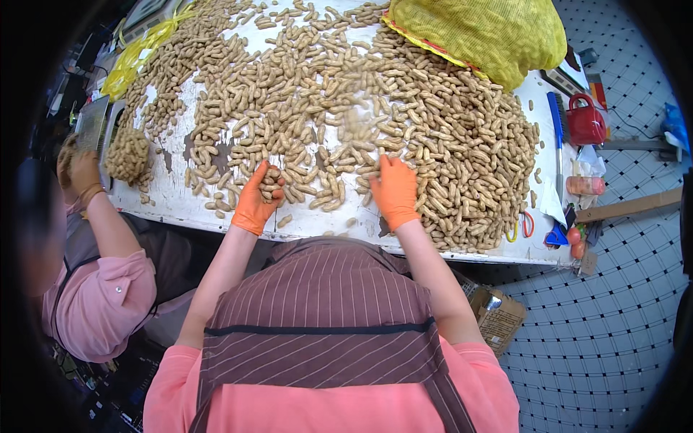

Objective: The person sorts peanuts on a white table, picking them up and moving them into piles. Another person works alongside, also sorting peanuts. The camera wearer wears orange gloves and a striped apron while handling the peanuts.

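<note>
Unshelled peanuts (pixel 303 97) lie spread over a white, worn tabletop (pixel 178 200) in front of me. My left hand (pixel 259 197), in an orange glove, is curled around a few peanuts (pixel 269 187) near the front edge. My right hand (pixel 395 189), gloved the same way, is palm down with its fingertips at the peanuts by the left side of a dense heap (pixel 460 162). What lies under its fingers is hidden. Just beyond that hand, a patch of peanuts (pixel 358 122) looks blurred.
A full yellow mesh sack (pixel 482 38) rests behind the heap. At right are a blue-handled brush (pixel 557 130), a red mug (pixel 586 120), scissors (pixel 528 224) and a pink jar (pixel 584 185). At left, a co-worker's gloved hand (pixel 86 173) is beside a bunched pile of peanuts (pixel 128 156).
</note>
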Demonstrator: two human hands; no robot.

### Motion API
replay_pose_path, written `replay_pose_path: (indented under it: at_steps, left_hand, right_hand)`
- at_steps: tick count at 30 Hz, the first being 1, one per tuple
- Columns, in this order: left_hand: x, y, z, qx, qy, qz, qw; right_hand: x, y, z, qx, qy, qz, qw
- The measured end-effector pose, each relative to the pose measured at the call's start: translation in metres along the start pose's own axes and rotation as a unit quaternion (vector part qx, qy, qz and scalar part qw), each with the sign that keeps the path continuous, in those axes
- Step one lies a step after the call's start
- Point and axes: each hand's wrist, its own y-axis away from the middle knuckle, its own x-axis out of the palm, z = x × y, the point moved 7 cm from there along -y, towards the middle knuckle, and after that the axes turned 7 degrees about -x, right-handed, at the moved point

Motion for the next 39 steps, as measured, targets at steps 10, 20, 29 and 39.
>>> replay_pose_path:
  at_steps: [10, 20, 29, 39]
  left_hand:
    - [0.025, -0.002, 0.01, -0.051, 0.047, 0.066, 0.995]
    - [-0.006, 0.005, 0.001, -0.009, 0.034, 0.056, 0.998]
    - [0.03, 0.003, 0.022, -0.026, -0.079, 0.024, 0.996]
    - [0.066, -0.002, 0.081, -0.143, -0.247, 0.084, 0.955]
  right_hand:
    - [0.014, -0.004, 0.052, 0.012, -0.316, 0.071, 0.946]
    - [-0.032, -0.016, -0.066, 0.077, -0.05, -0.045, 0.995]
    - [-0.003, -0.012, -0.052, -0.054, 0.045, 0.039, 0.997]
    - [-0.002, -0.011, -0.047, -0.156, 0.096, 0.019, 0.983]
